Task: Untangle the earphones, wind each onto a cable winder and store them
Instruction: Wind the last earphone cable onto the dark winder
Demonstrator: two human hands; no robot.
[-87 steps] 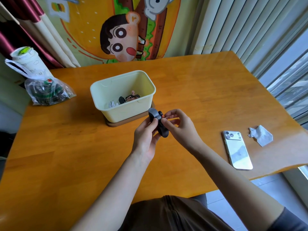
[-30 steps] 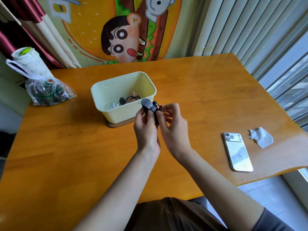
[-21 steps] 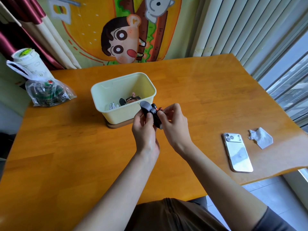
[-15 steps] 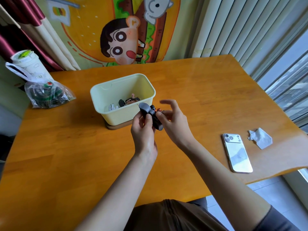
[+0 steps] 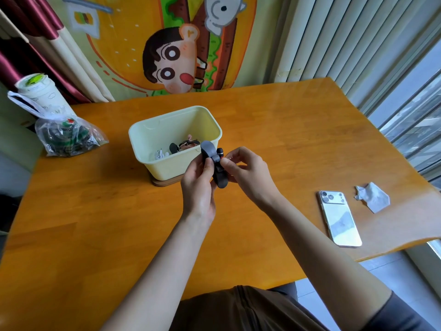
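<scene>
The left hand [image 5: 199, 187] grips the dark cable winder [image 5: 220, 180], long axis nearly upright, just before the box [image 5: 167, 167]; fingers of the right hand [image 5: 248, 174] pinch the earphone end [image 5: 220, 151] at its upper right side

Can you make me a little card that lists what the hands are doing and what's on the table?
left hand: grips the dark cable winder
right hand: pinches the earphone against the winder
box: cream, open, behind the hands; white earphones and a wound winder inside
phone: flat on the table, right side
tissue: crumpled, beside the phone
bag: clear plastic, far left
</scene>
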